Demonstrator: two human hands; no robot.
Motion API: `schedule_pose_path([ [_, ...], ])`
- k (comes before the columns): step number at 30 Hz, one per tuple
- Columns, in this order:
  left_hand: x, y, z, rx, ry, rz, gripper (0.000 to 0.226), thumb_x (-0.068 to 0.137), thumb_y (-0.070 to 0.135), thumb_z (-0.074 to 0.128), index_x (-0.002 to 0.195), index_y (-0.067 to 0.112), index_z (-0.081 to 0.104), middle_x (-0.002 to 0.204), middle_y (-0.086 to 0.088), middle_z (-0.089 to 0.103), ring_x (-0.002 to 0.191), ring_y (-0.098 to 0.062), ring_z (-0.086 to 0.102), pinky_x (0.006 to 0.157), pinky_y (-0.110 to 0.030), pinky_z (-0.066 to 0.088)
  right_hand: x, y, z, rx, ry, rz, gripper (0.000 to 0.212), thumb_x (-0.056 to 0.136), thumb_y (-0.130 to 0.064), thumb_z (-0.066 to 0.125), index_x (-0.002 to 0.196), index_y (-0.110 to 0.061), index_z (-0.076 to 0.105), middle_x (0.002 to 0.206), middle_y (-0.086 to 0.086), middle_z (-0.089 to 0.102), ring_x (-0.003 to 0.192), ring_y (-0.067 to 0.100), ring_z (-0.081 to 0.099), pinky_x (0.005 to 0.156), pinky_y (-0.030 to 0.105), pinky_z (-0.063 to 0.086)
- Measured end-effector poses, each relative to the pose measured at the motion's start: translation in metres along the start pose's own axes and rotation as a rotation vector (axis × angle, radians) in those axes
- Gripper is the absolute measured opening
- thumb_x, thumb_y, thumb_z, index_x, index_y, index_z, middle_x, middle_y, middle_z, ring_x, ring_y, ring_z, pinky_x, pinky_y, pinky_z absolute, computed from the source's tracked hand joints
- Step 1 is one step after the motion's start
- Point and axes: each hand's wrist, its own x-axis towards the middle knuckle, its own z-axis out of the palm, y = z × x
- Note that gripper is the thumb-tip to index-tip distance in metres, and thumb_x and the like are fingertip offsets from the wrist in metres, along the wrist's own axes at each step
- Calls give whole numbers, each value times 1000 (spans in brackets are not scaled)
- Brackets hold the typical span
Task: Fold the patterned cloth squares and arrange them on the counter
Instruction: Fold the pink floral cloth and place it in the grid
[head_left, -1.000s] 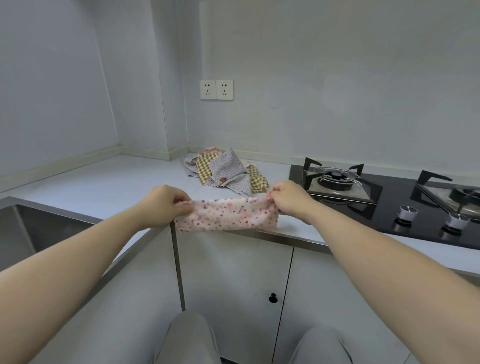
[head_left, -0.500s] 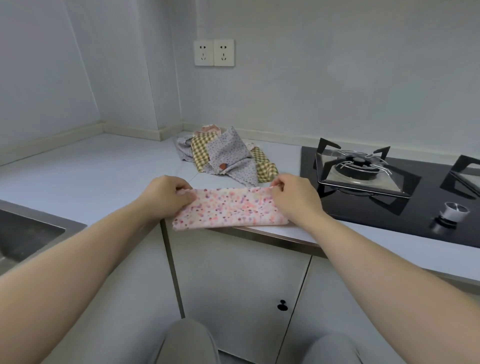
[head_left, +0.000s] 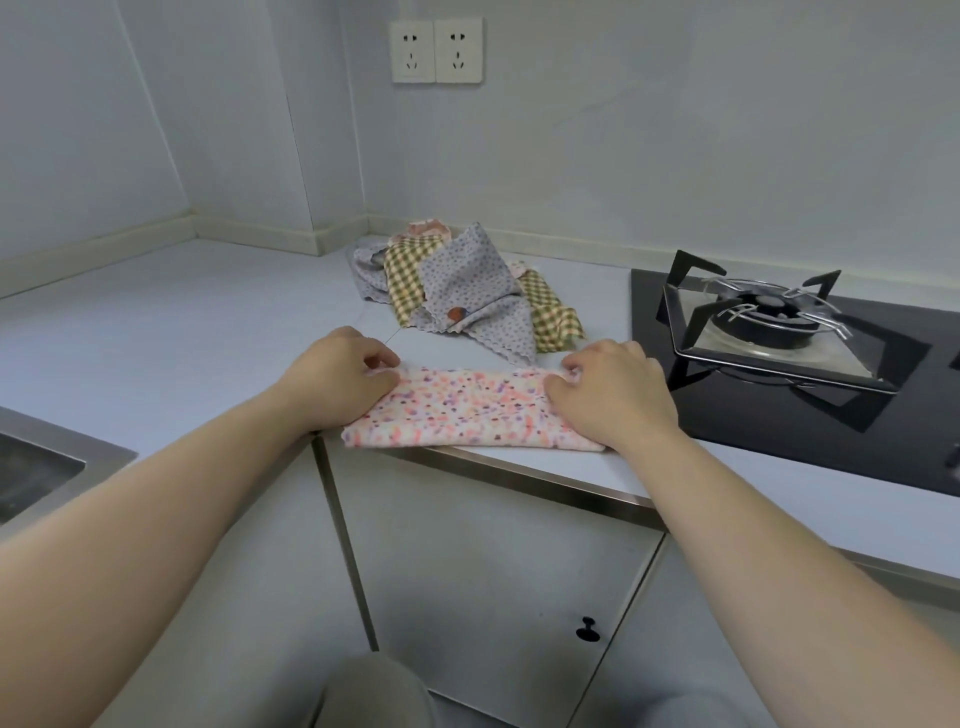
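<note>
A pink cloth (head_left: 467, 410) with small coloured spots lies folded into a long strip at the front edge of the white counter (head_left: 182, 332). My left hand (head_left: 340, 374) pinches its far left corner with curled fingers. My right hand (head_left: 613, 395) pinches the far right corner and covers that end. Behind the strip sits a loose pile of cloth squares (head_left: 462, 291): grey dotted ones, green-and-yellow checked ones and a pinkish one at the back.
A black gas hob (head_left: 810, 395) with a metal burner stand (head_left: 763, 322) is right beside my right hand. A steel sink (head_left: 36, 467) lies at the left. Cabinet doors (head_left: 493, 571) hang below the counter edge. Two wall sockets (head_left: 436, 49) are above the pile.
The pink strip went from held taut in the air before the counter edge down onto the counter. Both hands followed it forward and kept their grip on its ends.
</note>
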Motion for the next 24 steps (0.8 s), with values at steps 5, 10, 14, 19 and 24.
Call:
schedule_pose_path([
  [5,-2,3,2,-120,31,-63,8,96,31,63,99,23,63,98,7,57,88,-14,52,74,-29,37,-3,2,-2,271,14,-36,11,96,-45,60,96,-35,56,98,-14,65,91,14,61,78,36,51],
  [10,-10,1,3,-209,129,-16,9,98,28,63,103,23,58,91,13,57,80,-8,53,65,-22,37,-9,8,-4,619,76,-13,13,96,-34,67,100,-37,55,108,-13,69,83,12,67,78,39,58],
  [14,-13,3,0,-349,172,-17,20,93,25,70,111,32,64,99,8,64,80,-4,57,66,-17,41,-8,11,-4,695,62,-19,32,92,-28,73,121,-39,65,130,-10,64,102,6,61,93,34,55],
  [19,-12,1,-1,-403,130,-53,26,94,28,70,119,34,71,110,6,68,82,4,60,60,-4,41,-6,12,-4,752,95,1,31,88,-24,78,117,-34,73,122,-12,67,99,1,60,90,25,52],
  [24,-11,2,-2,-454,143,-94,21,93,32,72,113,31,73,111,5,70,84,2,63,56,-7,44,-1,14,-2,760,131,27,25,88,-24,79,112,-27,76,108,-12,70,91,-6,60,71,13,45],
])
